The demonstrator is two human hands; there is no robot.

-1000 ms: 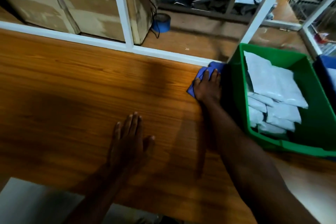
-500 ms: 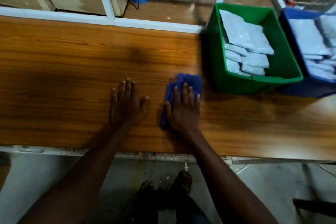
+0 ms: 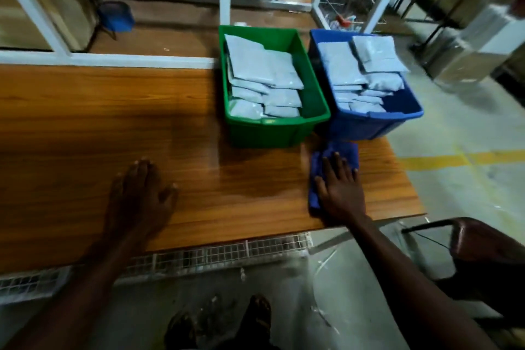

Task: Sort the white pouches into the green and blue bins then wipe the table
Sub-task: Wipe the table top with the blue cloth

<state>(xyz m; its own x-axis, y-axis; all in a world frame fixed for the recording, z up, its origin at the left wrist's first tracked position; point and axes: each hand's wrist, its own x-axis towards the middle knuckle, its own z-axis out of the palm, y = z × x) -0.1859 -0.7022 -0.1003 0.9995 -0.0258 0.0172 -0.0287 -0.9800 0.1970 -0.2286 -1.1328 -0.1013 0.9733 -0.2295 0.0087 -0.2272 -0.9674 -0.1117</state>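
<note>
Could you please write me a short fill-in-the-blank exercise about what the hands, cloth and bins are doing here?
1. The right hand presses flat on a folded ____ cloth lying on the wooden table.
2. The green plastic bin stands to the ____ of the blue plastic bin.
3. Both bins hold white ____.
4. The left hand rests flat on the table and holds ____.

Missing words: blue; left; pouches; nothing
</note>
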